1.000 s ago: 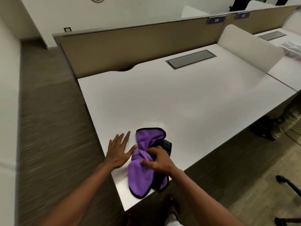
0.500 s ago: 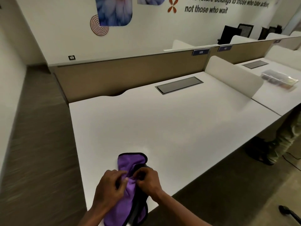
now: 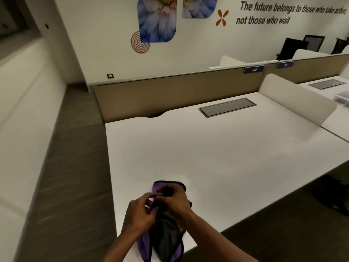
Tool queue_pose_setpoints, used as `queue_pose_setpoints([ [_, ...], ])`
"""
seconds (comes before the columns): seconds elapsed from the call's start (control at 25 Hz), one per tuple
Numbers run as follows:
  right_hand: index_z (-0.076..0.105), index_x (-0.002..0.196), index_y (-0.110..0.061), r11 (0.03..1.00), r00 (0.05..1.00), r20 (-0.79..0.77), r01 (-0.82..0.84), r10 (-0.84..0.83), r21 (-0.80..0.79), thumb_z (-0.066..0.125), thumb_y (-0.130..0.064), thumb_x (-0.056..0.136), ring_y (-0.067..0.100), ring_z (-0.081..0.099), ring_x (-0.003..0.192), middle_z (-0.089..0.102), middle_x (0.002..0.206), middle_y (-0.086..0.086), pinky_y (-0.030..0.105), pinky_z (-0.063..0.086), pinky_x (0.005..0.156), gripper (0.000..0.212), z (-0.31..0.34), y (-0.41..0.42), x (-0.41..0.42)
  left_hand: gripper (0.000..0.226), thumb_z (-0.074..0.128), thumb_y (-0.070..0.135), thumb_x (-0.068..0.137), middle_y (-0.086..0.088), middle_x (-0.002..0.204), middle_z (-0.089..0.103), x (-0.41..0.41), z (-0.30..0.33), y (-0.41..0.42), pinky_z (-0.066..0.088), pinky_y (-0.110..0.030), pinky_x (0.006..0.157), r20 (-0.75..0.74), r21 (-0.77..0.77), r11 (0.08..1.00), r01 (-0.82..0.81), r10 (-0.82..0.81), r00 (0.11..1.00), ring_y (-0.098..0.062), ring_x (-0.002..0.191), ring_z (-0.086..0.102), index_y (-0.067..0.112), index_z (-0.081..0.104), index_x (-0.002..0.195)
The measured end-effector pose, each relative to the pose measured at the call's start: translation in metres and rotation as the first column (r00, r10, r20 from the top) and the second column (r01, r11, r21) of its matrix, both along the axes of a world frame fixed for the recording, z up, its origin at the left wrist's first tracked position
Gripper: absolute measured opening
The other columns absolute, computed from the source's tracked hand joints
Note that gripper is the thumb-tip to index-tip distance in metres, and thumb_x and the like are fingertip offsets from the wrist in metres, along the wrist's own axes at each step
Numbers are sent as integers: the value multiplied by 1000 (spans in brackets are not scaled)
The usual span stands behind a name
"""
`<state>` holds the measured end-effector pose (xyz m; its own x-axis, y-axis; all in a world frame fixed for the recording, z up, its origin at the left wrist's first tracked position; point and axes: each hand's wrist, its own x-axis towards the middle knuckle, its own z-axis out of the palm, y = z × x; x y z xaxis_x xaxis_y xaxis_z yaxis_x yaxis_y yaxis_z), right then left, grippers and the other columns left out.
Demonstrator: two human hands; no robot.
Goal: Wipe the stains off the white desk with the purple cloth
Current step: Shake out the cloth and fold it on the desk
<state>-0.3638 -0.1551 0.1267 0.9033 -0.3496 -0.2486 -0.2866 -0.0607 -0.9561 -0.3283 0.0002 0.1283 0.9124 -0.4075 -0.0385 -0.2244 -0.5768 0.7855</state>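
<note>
At the desk's (image 3: 217, 157) near edge, both hands, left (image 3: 138, 214) and right (image 3: 174, 202), pinch the bunched purple cloth (image 3: 164, 235), its dark underside showing.

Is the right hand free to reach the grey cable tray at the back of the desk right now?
Probably not right away. The right hand and left hand both grip the purple cloth at the near edge. The white desk toward the cable tray shows nothing in between.
</note>
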Motion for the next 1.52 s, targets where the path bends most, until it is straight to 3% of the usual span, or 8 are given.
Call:
queue_pose_setpoints([
  [0.24, 70, 119, -35, 871, 949, 74, -249, 308, -423, 84, -55, 73, 1, 68, 99, 73, 110, -13, 18, 56, 86, 52, -1, -23, 5, 29, 77, 13, 87, 18, 77, 74, 17, 10, 10, 57, -21, 62, 89, -38, 999, -22, 25, 996, -3, 72, 70, 41, 75, 79],
  [0.4, 71, 115, -34, 806, 929, 32, -302, 368, -509, 81, -46, 74, 0, 66, 85, 71, 99, -18, 13, 52, 79, 44, -5, -25, 6, 20, 74, 17, 91, 16, 82, 75, 20, 24, 17, 60, -34, 67, 73, -97, 995, -20, 28, 997, -8, 76, 71, 35, 77, 85],
  [0.68, 79, 101, -21, 704, 952, -70, -268, 297, -658, 74, -17, 85, 21, 74, 98, 80, 101, 2, 37, 56, 88, 17, 13, -76, 19, 20, 75, 9, 91, 14, 88, 78, 45, 80, 43, 56, -33, 68, 191, -178, 984, 1, 34, 981, -11, 72, 70, 29, 80, 91],
  [0.84, 77, 88, -24, 761, 945, 3, -261, 326, -593, 78, -17, 91, 14, 74, 86, 79, 88, -2, 32, 54, 78, 7, 62, -108, 25, 28, 80, 6, 85, 11, 89, 75, 70, 90, 74, 55, -22, 75, 269, -42, 999, -11, 22, 963, -11, 79, 70, 28, 80, 102],
  [0.96, 76, 94, -25, 761, 926, 78, -253, 369, -598, 73, -31, 97, 15, 71, 92, 76, 93, -5, 34, 57, 79, 7, 110, -120, 35, 22, 73, 0, 85, 3, 89, 73, 84, 77, 84, 57, -29, 80, 320, 142, 988, 51, -95, 943, -15, 82, 67, 16, 79, 97],
  [1.24, 80, 93, -23, 871, 908, 218, -241, 358, -428, 75, -43, 92, 14, 74, 83, 78, 87, 0, 31, 60, 72, 21, 162, -130, 51, 26, 59, -7, 87, -6, 86, 70, 86, 23, 92, 50, -38, 70, 91, 213, 977, 0, -20, 996, -26, 80, 66, 20, 61, 91],
  [1.36, 82, 89, -24, 940, 955, 271, -23, 122, -341, 78, -40, 88, 16, 75, 82, 79, 84, -2, 32, 59, 73, 16, 170, -148, 63, 9, 66, 5, 97, -10, 89, 74, 93, 26, 98, 54, -42, 77, -111, -74, 991, -109, 101, 989, -24, 83, 69, 13, 70, 96],
  [1.52, 81, 83, -25, 951, 955, 281, 168, -92, -260, 78, -29, 92, 23, 75, 84, 78, 84, 2, 30, 57, 68, 10, 177, -157, 73, 6, 70, 13, 96, -12, 87, 77, 106, 66, 83, 61, -29, 63, -368, -427, 816, -391, 238, 899, -17, 74, 72, 9, 75, 96],
])
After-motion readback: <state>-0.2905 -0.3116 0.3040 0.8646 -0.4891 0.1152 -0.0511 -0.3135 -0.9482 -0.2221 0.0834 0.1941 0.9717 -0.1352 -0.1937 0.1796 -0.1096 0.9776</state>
